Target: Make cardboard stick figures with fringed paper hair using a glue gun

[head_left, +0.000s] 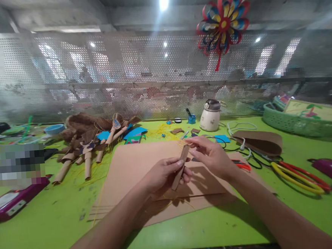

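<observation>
A narrow brown cardboard strip [181, 169] is pinched in my left hand [167, 172], tilted with its upper end to the right. Thin yellow strands show at that upper end. My right hand [209, 153] is beside the strip's top, its fingers bent toward the strands; whether it grips any is too small to tell. Under both hands lie stacked brown cardboard sheets [137, 160], with a few yellow strands on them near the front.
Rolled cardboard figures [87, 164] lie at the left. A white bottle [210, 115] stands behind my right hand. Yellow-handled scissors [296, 178], cables [249, 154] and a green basket [302, 124] are at the right. Purple power strips [17, 199] lie at the left and far right.
</observation>
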Motion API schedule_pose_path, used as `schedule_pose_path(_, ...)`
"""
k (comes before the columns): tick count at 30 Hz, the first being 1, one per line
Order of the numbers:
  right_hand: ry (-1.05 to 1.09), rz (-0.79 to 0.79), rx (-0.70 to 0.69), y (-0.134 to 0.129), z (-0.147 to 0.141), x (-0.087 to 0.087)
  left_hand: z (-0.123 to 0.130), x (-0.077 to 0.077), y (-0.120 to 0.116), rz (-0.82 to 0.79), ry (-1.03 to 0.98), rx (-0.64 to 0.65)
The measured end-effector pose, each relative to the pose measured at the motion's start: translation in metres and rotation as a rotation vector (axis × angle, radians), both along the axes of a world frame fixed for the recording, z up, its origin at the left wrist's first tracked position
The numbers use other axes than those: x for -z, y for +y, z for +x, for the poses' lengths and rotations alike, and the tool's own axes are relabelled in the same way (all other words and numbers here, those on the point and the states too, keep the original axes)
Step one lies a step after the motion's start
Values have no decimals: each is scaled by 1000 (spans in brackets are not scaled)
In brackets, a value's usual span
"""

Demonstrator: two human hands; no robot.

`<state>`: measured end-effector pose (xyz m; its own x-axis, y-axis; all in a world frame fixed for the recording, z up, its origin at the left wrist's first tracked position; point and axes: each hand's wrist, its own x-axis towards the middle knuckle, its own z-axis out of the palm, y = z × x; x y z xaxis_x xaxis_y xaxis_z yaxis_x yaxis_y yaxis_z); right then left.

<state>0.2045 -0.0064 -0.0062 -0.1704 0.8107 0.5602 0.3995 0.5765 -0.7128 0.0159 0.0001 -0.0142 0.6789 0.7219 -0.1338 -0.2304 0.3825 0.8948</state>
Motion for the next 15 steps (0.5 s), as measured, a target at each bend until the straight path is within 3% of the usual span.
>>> schedule_pose_path(9,-219,75,-75,-6,15,-18,-6,4,5,29,46,175)
schedule_pose_path(15,-215,-107,-166,-5,22,-19,-4,4,2,15,134,195)
